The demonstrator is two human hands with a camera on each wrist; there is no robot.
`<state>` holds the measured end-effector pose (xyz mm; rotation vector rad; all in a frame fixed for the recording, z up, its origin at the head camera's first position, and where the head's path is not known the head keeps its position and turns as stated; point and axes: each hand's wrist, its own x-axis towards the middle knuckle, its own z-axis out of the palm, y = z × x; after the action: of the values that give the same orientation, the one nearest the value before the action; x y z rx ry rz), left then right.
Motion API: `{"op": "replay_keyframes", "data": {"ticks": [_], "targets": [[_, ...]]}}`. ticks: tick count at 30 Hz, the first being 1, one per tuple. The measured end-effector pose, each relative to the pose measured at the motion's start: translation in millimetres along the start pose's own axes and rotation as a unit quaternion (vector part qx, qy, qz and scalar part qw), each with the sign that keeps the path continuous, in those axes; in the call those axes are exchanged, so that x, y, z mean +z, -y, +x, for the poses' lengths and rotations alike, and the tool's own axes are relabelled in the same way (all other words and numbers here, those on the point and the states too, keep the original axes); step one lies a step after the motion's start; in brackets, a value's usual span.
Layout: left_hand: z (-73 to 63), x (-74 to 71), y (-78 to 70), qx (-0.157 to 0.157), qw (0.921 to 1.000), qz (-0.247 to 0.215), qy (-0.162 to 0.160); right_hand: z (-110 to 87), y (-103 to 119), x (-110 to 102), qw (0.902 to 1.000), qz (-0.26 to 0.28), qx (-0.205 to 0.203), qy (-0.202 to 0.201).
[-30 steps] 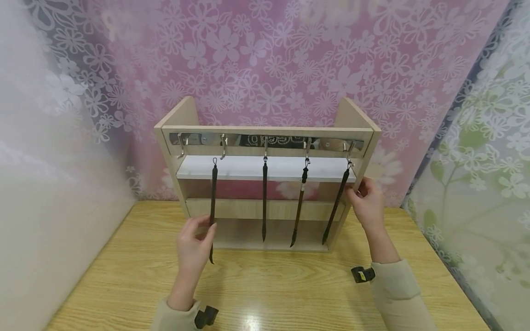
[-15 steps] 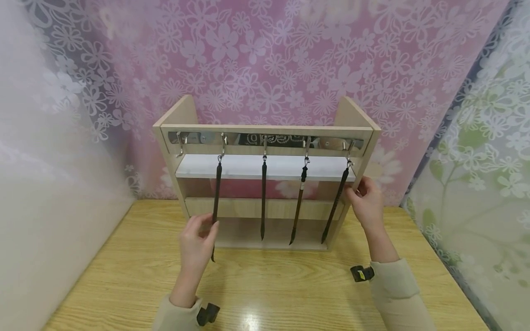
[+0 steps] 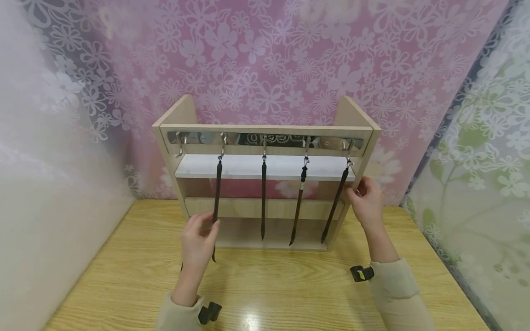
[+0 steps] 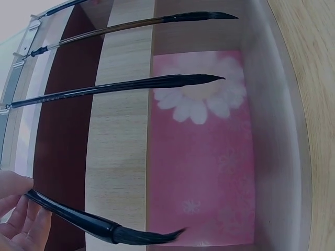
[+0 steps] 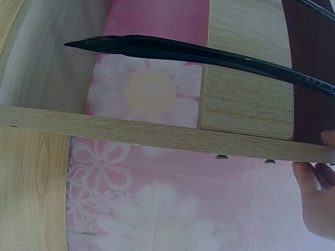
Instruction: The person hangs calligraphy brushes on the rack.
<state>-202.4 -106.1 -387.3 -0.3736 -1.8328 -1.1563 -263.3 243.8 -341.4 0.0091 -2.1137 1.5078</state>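
Note:
A wooden shelf rack (image 3: 265, 210) stands on the table, with a metal hook rail (image 3: 244, 139) across its top front. My left hand (image 3: 198, 241) pinches the leftmost dark writing brush (image 3: 217, 188) low on its handle; the brush loop is at the second hook from the left. In the left wrist view, the brush tip (image 4: 146, 236) points away from the fingers. Three other brushes hang from the hooks to the right: a dark one (image 3: 263, 197), a brown one (image 3: 300, 202) and another dark one (image 3: 335, 204). My right hand (image 3: 367, 207) grips the rack's right side panel (image 5: 157, 133).
The leftmost hook (image 3: 180, 145) carries no brush. A white shelf (image 3: 244, 166) sits behind the brushes. Flowered pink wall covering (image 3: 265, 59) lies behind the rack. A small dark tip (image 3: 181, 266) shows beside my left wrist; its kind cannot be told.
The brush in my left hand has shifted slightly right and up, its loop moving from beside the second hook to that hook. My right hand has stayed on the side panel.

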Motion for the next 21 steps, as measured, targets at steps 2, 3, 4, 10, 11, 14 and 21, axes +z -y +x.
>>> {"op": "replay_keyframes", "data": {"ticks": [2, 3, 4, 10, 11, 14, 21], "targets": [[2.4, -1.9, -6.9, -0.001, 1.0, 0.002, 0.0, -0.2, 0.2, 0.0, 1.0, 0.001, 0.0, 0.001], [3.6, -3.0, -11.1, -0.001, 1.0, 0.003, 0.0, -0.3, 0.3, 0.0, 1.0, 0.001, -0.001, 0.0], [5.0, -4.0, -15.5, -0.002, 1.0, 0.003, 0.001, -0.3, 0.4, -0.1, 1.0, 0.001, -0.001, 0.0], [10.8, -7.9, -32.9, -0.002, 1.0, 0.003, 0.003, -0.8, 1.9, -0.3, 1.0, -0.006, -0.008, 0.0], [11.0, -7.9, -33.4, 0.0, 1.0, 0.002, 0.002, -0.9, 2.1, -0.3, 0.9999, -0.006, -0.008, 0.0], [10.8, -7.9, -33.3, 0.006, 1.0, 0.002, -0.001, -1.4, 2.4, -0.5, 1.0, -0.006, -0.007, 0.002], [10.2, -7.8, -32.4, 0.004, 1.0, 0.002, -0.002, -0.6, 1.5, -0.3, 0.9999, 0.007, -0.008, 0.002]]}}
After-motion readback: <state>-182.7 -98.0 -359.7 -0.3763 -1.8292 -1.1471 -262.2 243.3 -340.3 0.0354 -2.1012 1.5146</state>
